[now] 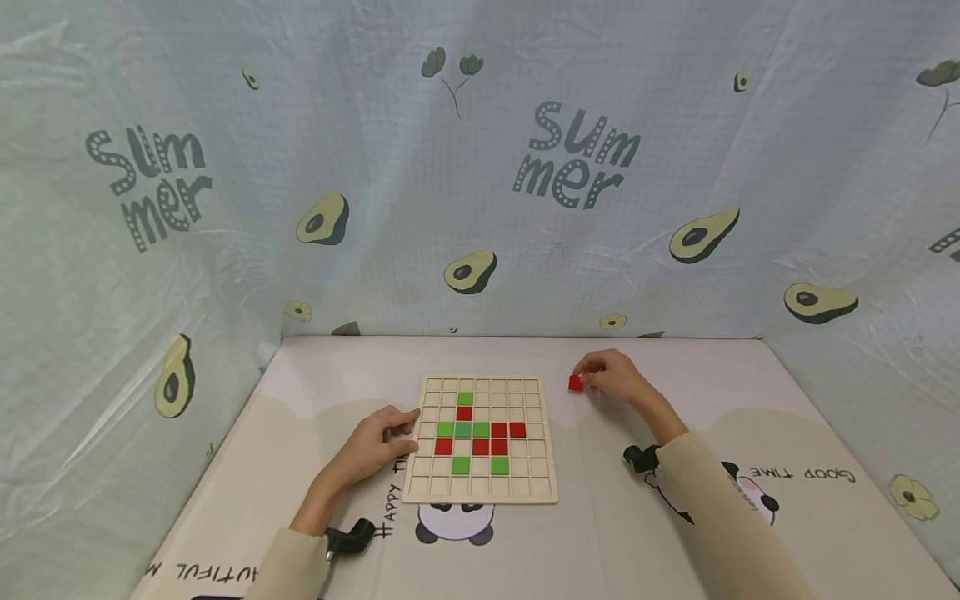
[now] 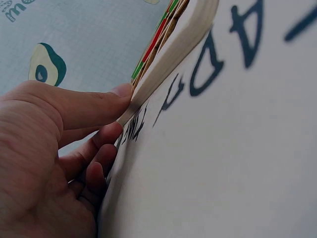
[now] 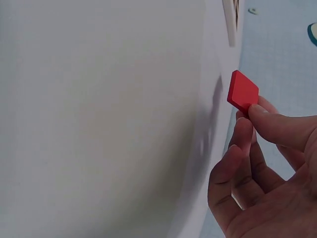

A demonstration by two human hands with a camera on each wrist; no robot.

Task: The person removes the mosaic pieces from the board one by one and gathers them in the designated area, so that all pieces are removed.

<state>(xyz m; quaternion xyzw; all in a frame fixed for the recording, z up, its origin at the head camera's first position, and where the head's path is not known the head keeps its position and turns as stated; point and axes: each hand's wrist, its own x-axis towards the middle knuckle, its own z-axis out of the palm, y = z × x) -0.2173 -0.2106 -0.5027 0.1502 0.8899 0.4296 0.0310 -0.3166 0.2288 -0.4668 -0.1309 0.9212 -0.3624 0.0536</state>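
Observation:
A square wooden grid board (image 1: 540,487) lies on the table with several green and red tiles in its cells. Against its left edge rests my left hand (image 1: 377,442), thumb and index finger spread along the side; in the left wrist view the thumb (image 2: 99,106) touches the board's rim (image 2: 168,62). To the right of the board, my right hand (image 1: 617,377) pinches a small red square tile (image 1: 575,383) between thumb and fingers. In the right wrist view that red tile (image 3: 242,90) is held by one corner, above the table surface.
A pale cloth with panda drawings and lettering covers the table (image 1: 570,533). Curtain-like sheeting (image 1: 480,200) with avocado prints stands behind and at both sides. Black wrist devices sit at both sleeves, the right one (image 1: 641,458) beside a printed panda.

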